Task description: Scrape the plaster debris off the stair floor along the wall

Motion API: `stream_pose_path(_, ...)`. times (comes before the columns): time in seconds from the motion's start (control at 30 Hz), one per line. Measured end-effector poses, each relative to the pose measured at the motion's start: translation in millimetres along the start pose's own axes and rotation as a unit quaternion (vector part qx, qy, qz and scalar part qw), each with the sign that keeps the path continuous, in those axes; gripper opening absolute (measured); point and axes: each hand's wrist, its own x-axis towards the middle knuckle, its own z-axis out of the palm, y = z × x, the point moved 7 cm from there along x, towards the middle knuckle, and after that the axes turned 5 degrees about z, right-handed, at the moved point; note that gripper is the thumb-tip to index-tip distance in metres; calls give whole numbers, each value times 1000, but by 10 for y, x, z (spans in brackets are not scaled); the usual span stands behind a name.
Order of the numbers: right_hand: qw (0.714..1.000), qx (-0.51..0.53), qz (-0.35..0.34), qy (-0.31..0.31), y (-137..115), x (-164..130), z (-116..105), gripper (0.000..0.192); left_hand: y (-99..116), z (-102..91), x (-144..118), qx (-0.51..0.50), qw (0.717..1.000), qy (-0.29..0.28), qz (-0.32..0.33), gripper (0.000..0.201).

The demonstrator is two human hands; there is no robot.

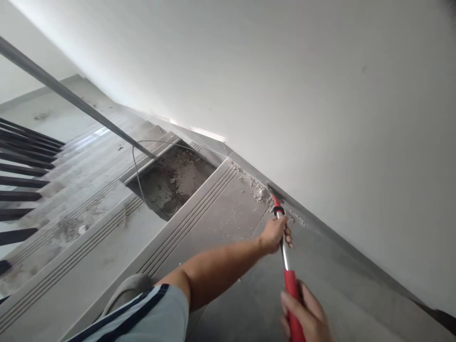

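A long-handled scraper (286, 259) with a silver shaft, a red grip and a red head slants across the view. My left hand (275, 234) is closed around the shaft just below the black collar. Lower down, my right hand (309, 313) wraps the red grip near the bottom edge. The scraper's far end meets the grey skirting strip (327, 232) where wall and floor join; its blade is hard to make out. Pale crumbled debris (261, 192) lies around the head and along the strip, on the grey tiled landing (242, 223).
Dusty tiled stairs (89, 237) descend to the left. One step has an uncovered rough patch (171, 178) with rubble, crossed by a thin cable (134, 164). A grey rail (78, 99) and dark balusters (21, 194) stand at left. The white wall (302, 95) rises on the right.
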Motion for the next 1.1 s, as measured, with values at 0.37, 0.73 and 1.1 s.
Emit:
stream_pose_path(0.37,999,38,-11,-12,-368,-60,338,38,142,-77,48,7,998,-10,-56,17)
stream_pose_path(0.73,996,82,-19,35,-269,-69,184,40,-58,66,67,5,996,-26,-80,17)
stream_pose_path(1.1,998,63,18,25,-204,-110,-183,37,-249,275,122,-22,995,-24,-95,20)
